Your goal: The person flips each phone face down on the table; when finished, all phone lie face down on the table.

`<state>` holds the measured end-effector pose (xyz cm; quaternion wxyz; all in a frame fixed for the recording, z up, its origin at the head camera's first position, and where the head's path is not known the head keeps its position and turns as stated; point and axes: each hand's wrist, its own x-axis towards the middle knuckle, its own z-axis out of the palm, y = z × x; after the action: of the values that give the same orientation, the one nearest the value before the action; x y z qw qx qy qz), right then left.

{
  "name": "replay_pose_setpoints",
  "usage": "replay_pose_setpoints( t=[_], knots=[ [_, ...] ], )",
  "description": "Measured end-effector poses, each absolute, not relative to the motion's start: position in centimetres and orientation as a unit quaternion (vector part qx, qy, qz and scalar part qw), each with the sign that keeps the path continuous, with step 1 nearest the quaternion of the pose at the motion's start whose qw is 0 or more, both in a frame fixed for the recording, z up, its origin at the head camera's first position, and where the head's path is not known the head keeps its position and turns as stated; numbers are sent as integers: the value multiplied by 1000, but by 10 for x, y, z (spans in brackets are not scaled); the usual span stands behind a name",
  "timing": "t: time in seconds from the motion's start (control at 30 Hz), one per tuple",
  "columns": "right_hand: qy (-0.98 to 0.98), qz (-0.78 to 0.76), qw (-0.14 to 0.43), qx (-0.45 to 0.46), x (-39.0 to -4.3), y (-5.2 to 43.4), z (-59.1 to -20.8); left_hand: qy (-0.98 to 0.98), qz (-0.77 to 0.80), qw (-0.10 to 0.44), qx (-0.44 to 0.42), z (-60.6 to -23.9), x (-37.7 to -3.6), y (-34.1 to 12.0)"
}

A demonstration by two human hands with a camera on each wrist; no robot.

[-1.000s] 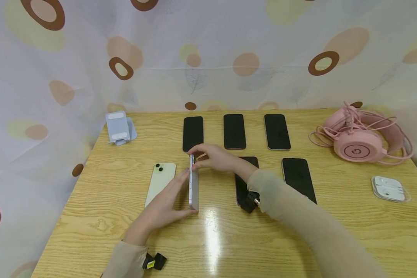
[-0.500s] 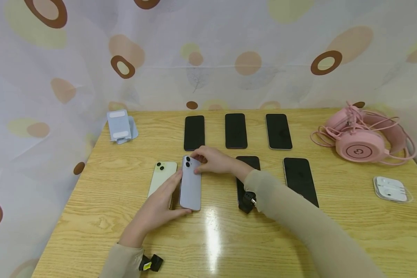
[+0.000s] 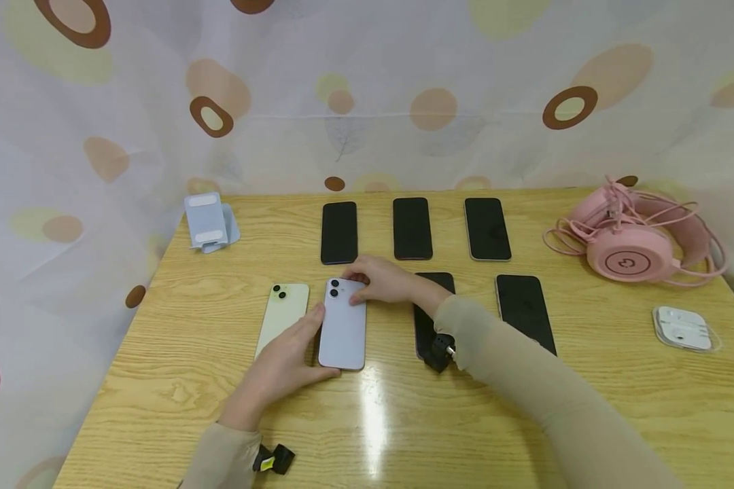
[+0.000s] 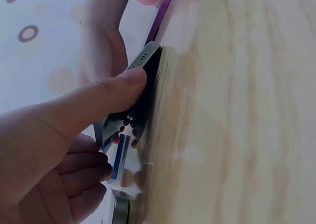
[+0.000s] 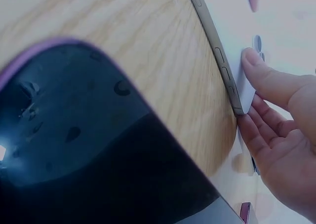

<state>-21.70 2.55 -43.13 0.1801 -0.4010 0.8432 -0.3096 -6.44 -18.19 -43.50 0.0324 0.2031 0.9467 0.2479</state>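
A wooden table (image 3: 159, 380) carries everything, backed by a curtain (image 3: 404, 81) with brown and yellow ovals. Well off to the right of the held phone lies a pink headset (image 3: 630, 238) with its cord coiled around it, and nearer the front edge a small white earphone case (image 3: 683, 329).

Both hands meet on a lavender phone (image 3: 342, 324), which lies back-up, camera end pointing away from the person. The left hand (image 3: 284, 370) holds its near left corner, thumb at the bottom edge and fingers lying along the left side. The right hand (image 3: 382, 280) pinches the far end by the camera, thumb on the back; its lower fingers seem to sit at the right edge, though the wrist view is too blurred to be sure.

Just left of the grip a pale green phone (image 3: 283, 316) lies back-up. Beyond the grip three black phones (image 3: 412, 229) lie screen-up in a row; to its right lie two more dark phones (image 3: 524, 311). Far left of the grip stands a light blue phone stand (image 3: 208, 221).
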Motion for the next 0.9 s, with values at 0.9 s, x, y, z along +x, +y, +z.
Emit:
replay_pose_setpoints(
  t=[0.9],
  knots=[
    [850,-292,185,-398,-213,26,-427,956,216,80,180,-431,-64,-171]
  ],
)
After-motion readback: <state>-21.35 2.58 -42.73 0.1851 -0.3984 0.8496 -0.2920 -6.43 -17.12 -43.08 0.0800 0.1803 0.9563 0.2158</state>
